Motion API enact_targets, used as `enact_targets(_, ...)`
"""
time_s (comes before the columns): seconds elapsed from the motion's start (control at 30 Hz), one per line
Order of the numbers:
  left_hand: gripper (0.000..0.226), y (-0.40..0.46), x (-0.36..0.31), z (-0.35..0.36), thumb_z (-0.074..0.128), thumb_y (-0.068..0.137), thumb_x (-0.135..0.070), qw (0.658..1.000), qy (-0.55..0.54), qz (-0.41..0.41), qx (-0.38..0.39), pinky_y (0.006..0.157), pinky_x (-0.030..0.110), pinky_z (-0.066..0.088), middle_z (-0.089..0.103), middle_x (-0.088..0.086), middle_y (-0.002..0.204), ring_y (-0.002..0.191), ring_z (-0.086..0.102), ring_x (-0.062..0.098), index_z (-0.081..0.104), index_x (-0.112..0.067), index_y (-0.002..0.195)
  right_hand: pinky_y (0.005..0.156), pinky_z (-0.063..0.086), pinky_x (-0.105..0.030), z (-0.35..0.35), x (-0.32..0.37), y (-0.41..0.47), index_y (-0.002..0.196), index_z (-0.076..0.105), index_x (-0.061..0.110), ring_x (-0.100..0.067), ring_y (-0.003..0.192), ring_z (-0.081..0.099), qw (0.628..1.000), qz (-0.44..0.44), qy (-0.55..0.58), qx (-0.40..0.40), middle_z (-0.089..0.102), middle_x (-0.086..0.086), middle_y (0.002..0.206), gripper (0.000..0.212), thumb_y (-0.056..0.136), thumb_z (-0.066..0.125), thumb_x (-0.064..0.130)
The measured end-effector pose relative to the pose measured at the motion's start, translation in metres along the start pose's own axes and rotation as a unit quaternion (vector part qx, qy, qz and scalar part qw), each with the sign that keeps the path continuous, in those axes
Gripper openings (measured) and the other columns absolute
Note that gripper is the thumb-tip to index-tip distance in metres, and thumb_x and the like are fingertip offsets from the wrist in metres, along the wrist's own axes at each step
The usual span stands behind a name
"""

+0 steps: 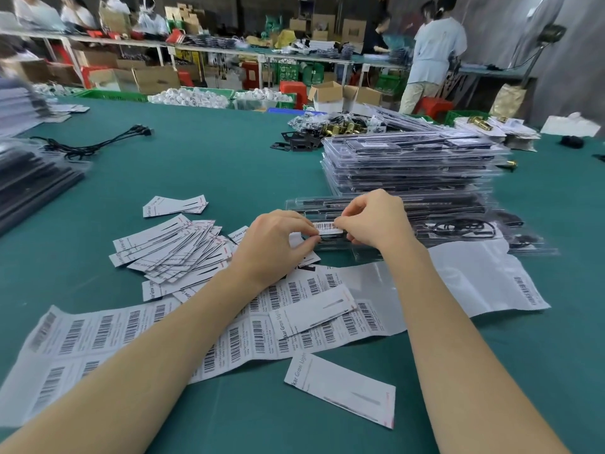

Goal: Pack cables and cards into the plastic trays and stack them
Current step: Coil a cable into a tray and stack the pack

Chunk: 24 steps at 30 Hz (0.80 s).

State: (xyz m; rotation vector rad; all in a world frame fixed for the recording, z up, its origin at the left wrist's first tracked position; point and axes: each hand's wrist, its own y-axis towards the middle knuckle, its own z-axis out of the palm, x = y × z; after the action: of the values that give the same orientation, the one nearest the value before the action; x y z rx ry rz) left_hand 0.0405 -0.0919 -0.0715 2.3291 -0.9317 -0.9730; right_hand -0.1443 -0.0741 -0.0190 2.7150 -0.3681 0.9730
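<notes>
At the centre of the frame, both hands meet over a clear plastic tray (330,241) lying on the green cloth-covered table (212,165). The left hand (276,245) and the right hand (376,221) each pinch an end of a small white barcode sticker (326,227) with thumb and fingertips, holding it against the tray's near edge. Just right of the hands, further clear trays holding black cables (465,228) lie flat, and behind them, right of centre, stands a tall stack of filled clear trays (412,165). Left of the hands lies a loose heap of white printed cards (173,250); one more such card (340,389) lies alone at lower centre. Under the forearms spreads a long white sheet of barcode labels (108,335). A loose black cable (95,146) lies at the upper left of the table.
</notes>
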Motion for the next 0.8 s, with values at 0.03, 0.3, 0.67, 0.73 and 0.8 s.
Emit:
enact_targets(0.03, 0.009, 0.0, 0.0, 0.0, 0.076, 0.088, -0.022, 1.0, 0.004, 0.0, 0.002, 0.089, 0.039, 0.054, 0.076, -0.006, 0.096, 0.093, 0.068, 0.012, 0.082, -0.018, 0.093, 0.076, 0.063, -0.039, 0.0, -0.001, 0.0, 0.079, 0.076, 0.02, -0.021, 0.077, 0.074, 1.0, 0.006, 0.005, -0.001, 0.074, -0.008, 0.082, 0.005, 0.082, 0.073, 0.018)
enact_targets(0.3, 0.011, 0.001, 0.004, -0.001, 0.064, 0.097, -0.026, 0.996, 0.063, 0.041, 0.049, 0.078, 0.043, 0.053, 0.071, -0.009, 0.099, 0.096, 0.059, 0.017, 0.072, -0.019, 0.099, 0.079, 0.057, -0.034, 0.008, -0.006, -0.007, 0.089, 0.077, 0.03, -0.015, 0.09, 0.065, 0.991, -0.106, -0.058, -0.05, 0.073, 0.007, 0.093, 0.01, 0.086, 0.069, 0.024)
enact_targets(0.67, 0.007, 0.002, 0.007, -0.009, 0.078, 0.086, -0.018, 0.999, 0.017, 0.027, 0.017, 0.083, 0.035, 0.059, 0.078, -0.007, 0.094, 0.087, 0.073, 0.011, 0.083, -0.017, 0.09, 0.089, 0.051, -0.041, 0.001, -0.043, -0.026, 0.087, 0.081, 0.04, -0.005, 0.101, 0.054, 0.978, -0.192, 0.008, -0.081, 0.071, 0.032, 0.085, 0.008, 0.083, 0.074, 0.042)
enact_targets(0.73, 0.004, 0.003, 0.008, -0.01, 0.081, 0.082, -0.02, 1.0, -0.001, -0.003, 0.0, 0.08, 0.035, 0.06, 0.078, -0.007, 0.087, 0.081, 0.073, 0.009, 0.083, -0.018, 0.085, 0.089, 0.051, -0.046, 0.005, -0.038, -0.029, 0.09, 0.081, 0.036, -0.009, 0.102, 0.056, 0.968, -0.23, -0.001, -0.1, 0.071, 0.03, 0.086, 0.009, 0.082, 0.076, 0.039)
enact_targets(0.8, 0.009, 0.005, 0.01, -0.009, 0.083, 0.081, -0.027, 0.999, -0.004, -0.045, -0.002, 0.075, 0.036, 0.059, 0.076, -0.006, 0.077, 0.072, 0.07, 0.012, 0.081, -0.018, 0.079, 0.092, 0.049, -0.048, 0.009, -0.036, -0.033, 0.096, 0.081, 0.037, -0.012, 0.109, 0.058, 0.964, -0.251, -0.003, -0.084, 0.062, 0.037, 0.085, 0.015, 0.081, 0.079, 0.037)
